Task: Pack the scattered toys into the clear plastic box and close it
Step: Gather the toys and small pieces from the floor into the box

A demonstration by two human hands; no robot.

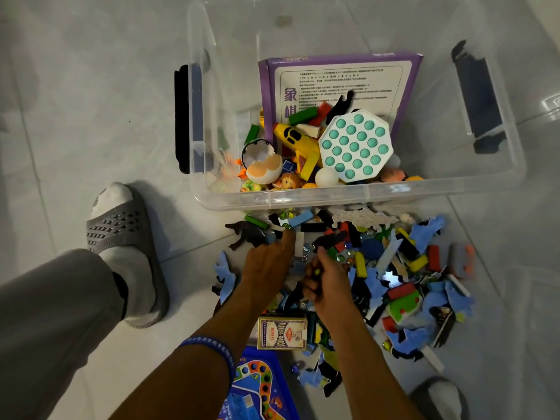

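Gripping small pieces in right hand (325, 284), fingers curled tight around something yellowish and dark, exact item too small to tell. Reaching with left hand (266, 265), fingers extended flat and pressing down onto scattered toys (394, 268), not closed on anything. Sitting just ahead of both hands: clear plastic box (348, 195), open, no lid in view, already partly filled — purple board-game box (339, 83) standing upright at back, teal pop-it (354, 147), yellow toy plane (297, 139), cracked egg toy (262, 169). Spreading right of the grip: blocks, marbles, blue foam shapes. Lying just behind the grip, toward the body: playing card pack (281, 333), then blue game board (257, 389). Grey slipper (121, 228) well left. Probably mid-gathering step, much floor pile remaining. Next move likely calling for lifting the handful forward over the near rim and dropping in; small marbles risking rolling away.
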